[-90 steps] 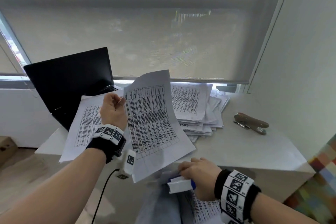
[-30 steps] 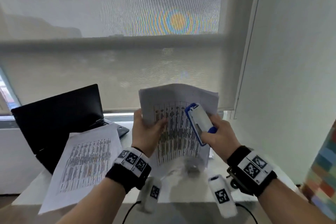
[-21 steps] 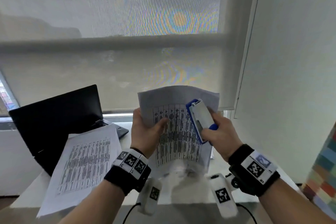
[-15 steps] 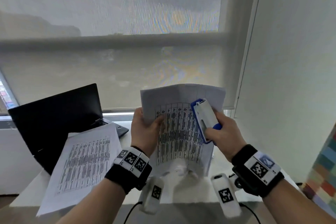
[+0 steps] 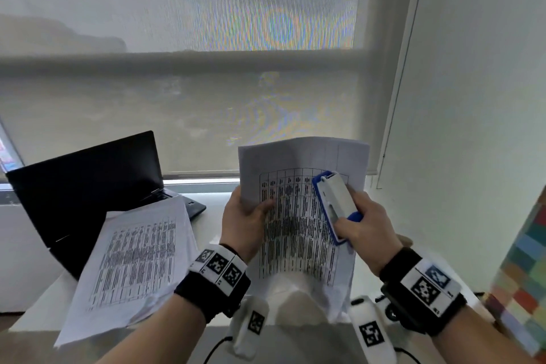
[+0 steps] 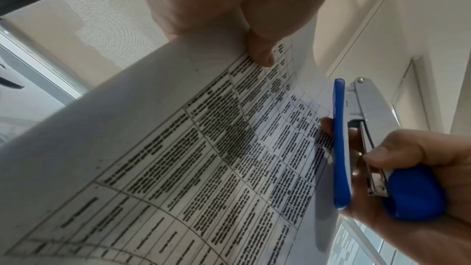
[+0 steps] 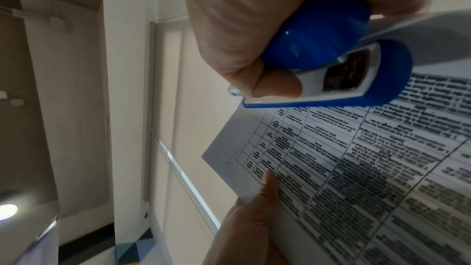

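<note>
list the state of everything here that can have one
printed paper, held upright, curved, pinched by left hand
stapler, gripped by right hand, no paper in its mouth
laptop, open, screen dark
loose printed sheet, lying partly on the laptop
roller blind, drawn down

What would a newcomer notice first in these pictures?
First the printed sheet, which the left hand holds upright at centre. Next the blue and white stapler, gripped by the right hand before the sheet's right side. At left, a second sheet lies partly on an open black laptop.
</note>
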Motion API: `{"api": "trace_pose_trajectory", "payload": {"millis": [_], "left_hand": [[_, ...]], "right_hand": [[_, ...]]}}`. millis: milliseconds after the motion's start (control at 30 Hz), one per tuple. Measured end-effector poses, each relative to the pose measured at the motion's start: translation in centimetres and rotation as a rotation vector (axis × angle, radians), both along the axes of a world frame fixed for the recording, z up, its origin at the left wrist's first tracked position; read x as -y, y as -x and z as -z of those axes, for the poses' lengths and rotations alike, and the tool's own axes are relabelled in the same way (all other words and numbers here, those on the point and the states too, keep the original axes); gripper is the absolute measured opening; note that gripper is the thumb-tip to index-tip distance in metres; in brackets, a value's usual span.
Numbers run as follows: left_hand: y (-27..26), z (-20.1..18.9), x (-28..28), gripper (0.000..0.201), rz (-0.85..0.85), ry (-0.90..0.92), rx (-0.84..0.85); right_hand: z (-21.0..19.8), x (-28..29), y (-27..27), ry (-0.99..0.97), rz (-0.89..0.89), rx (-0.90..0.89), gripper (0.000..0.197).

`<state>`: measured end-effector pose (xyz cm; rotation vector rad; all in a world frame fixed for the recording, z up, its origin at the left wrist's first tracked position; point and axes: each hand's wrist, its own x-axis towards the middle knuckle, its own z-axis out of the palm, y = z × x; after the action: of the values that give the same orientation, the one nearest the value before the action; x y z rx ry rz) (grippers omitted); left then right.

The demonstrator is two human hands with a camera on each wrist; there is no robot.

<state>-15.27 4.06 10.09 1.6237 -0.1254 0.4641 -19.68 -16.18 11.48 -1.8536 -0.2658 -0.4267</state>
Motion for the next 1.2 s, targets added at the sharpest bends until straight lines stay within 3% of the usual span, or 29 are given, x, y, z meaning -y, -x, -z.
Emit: {"api": "trace_pose_trajectory", "payload": {"millis": [167, 267, 433, 500, 600, 700, 833, 1200], "left_hand": [[0.4, -1.1, -0.9, 0.024, 0.058, -0.010, -0.006], [0.7, -1.8, -0.7, 0.025, 0.128, 0.011, -0.019], [0.9, -2.0, 0.6, 0.023, 0.207, 0.053, -0.020], [1.2, -2.1, 1.2, 0.024, 0.217, 0.040, -0.023], [1.5, -2.1, 2.0, 0.028, 0.217, 0.016, -0.022], [1.5, -2.0, 2.1, 0.030, 0.212, 0.031, -0.031], [1.3, -2.5, 1.9, 0.025, 0.243, 0.104, -0.020], [0.8, -2.2, 0.8, 0.024, 0.199, 0.020, 0.095]], "right_hand": [[-1.4, 2.0, -1.8, 0.088, 0.306, 0.098, 0.071], [-5.2, 2.6, -2.8, -0.035, 0.389, 0.242, 0.063], [-10.2, 0.6, -3.6, -0.144, 0.239, 0.464, 0.074], [-10.5, -0.7, -4.1, -0.110, 0.198, 0.447, 0.074], [-11.3, -2.6, -4.5, -0.108, 0.157, 0.397, 0.054], [-11.8, -4.3, -4.7, -0.009, 0.110, 0.371, 0.046], [-12.8, -6.4, -4.8, 0.140, 0.049, 0.407, 0.051], [-12.2, -9.6, -5.1, 0.180, 0.156, 0.467, 0.059]]}}
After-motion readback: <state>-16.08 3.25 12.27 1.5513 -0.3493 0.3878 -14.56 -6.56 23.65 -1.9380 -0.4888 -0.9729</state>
